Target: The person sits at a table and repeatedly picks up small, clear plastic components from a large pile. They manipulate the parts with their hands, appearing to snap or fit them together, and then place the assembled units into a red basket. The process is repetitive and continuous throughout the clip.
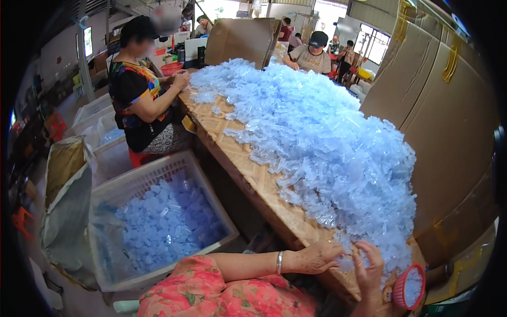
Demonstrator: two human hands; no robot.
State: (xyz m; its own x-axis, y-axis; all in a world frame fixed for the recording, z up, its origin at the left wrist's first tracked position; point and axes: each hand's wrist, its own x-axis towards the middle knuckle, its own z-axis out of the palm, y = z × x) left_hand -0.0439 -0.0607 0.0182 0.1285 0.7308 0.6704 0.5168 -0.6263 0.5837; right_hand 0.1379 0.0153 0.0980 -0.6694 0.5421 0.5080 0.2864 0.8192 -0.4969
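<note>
My left hand (315, 257), with a silver bangle on the wrist, reaches across the near edge of the table, its fingers pinched together. Facing it, my right hand (369, 268) has its fingers and thumb curled inward. A small clear plastic piece (346, 260) shows between the two sets of fingertips; its exact shape blends into the pieces behind. Just beyond both hands rises a large heap of translucent bluish plastic pieces (322, 137), spread over the wooden-patterned table (259, 171). Right of my right hand stands a small red basket (401, 289) holding similar bits.
Left of the table, a big white crate (211, 203) holds many small plastic pieces, beside a grey sack (66, 222). Tall cardboard sheets (443, 121) wall the right side. One co-worker (140, 90) works at the table's left edge, another (314, 55) at its far end.
</note>
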